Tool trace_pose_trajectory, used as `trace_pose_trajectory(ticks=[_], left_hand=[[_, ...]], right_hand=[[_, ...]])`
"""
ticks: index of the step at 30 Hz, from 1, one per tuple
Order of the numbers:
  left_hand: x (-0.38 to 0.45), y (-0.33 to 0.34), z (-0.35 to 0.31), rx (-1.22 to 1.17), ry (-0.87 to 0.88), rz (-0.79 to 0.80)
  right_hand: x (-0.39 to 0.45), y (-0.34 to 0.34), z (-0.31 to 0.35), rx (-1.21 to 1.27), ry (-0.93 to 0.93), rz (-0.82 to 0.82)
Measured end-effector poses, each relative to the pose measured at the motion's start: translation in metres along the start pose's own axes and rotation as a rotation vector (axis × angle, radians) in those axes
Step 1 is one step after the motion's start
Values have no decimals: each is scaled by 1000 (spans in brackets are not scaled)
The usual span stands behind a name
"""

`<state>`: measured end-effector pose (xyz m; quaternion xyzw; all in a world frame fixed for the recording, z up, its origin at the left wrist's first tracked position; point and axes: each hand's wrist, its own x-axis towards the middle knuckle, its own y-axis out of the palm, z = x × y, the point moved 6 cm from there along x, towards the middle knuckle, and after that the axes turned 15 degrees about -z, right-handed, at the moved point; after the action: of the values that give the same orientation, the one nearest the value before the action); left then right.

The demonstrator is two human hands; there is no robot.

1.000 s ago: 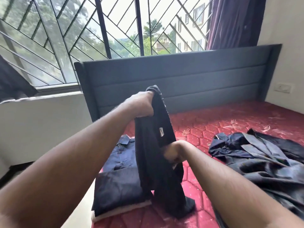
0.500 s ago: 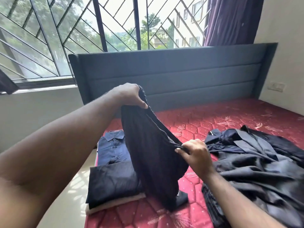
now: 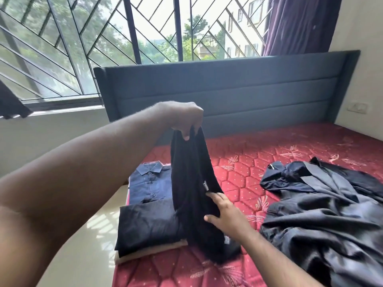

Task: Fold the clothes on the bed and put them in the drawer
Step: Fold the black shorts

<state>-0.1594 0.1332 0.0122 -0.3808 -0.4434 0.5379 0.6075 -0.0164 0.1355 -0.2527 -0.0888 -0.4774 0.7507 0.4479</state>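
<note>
My left hand [image 3: 182, 117] pinches the top of a black garment [image 3: 192, 183] and holds it up so it hangs down to the red mattress [image 3: 248, 162]. My right hand [image 3: 226, 216] rests flat against the garment's lower right side, fingers spread. Left of the hanging cloth lie a folded navy shirt [image 3: 149, 183] and, nearer me, a folded dark garment [image 3: 145, 226] on top of a beige one [image 3: 145, 253]. An unfolded heap of dark grey clothes [image 3: 323, 214] covers the right side of the bed. No drawer is in view.
A grey padded headboard [image 3: 228, 90] closes the far end of the bed, with a barred window [image 3: 103, 38] and a purple curtain [image 3: 300, 23] behind. A pale floor [image 3: 87, 255] runs along the bed's left edge. A wall socket [image 3: 357, 106] sits at the right.
My left hand has lowered slightly with the black garment. My right hand has let go of the garment's edge and now lies open against its lower side.
</note>
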Motion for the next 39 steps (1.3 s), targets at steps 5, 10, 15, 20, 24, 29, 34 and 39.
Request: trace_pose_trajectory(ticks=[5,10,15,20,24,29,34,39], left_hand=[[-6,-32,21,-47,-104,-257],[-29,-35,76,-174,-140,-378],[-67,4,127,-758,-387,-471],[-58,48,131,-188,-583,-62],[-55,35,116,26,-605,-49],[-75,26,122,-618,-589,-327],[-95,1,133,-1528,-604,-753],[-38,0,122,-795,-965,-710]], right_hand=[[14,29,-30,44,211,367],[75,-80,-71,-175,93,59],[112,-238,-38,205,-13,-263],[150,-310,5,111,-68,-177],[154,-330,18,31,-111,-156],[141,-360,13,121,-104,-313],[124,-379,6,622,47,-242],[153,-336,15,687,244,-496]])
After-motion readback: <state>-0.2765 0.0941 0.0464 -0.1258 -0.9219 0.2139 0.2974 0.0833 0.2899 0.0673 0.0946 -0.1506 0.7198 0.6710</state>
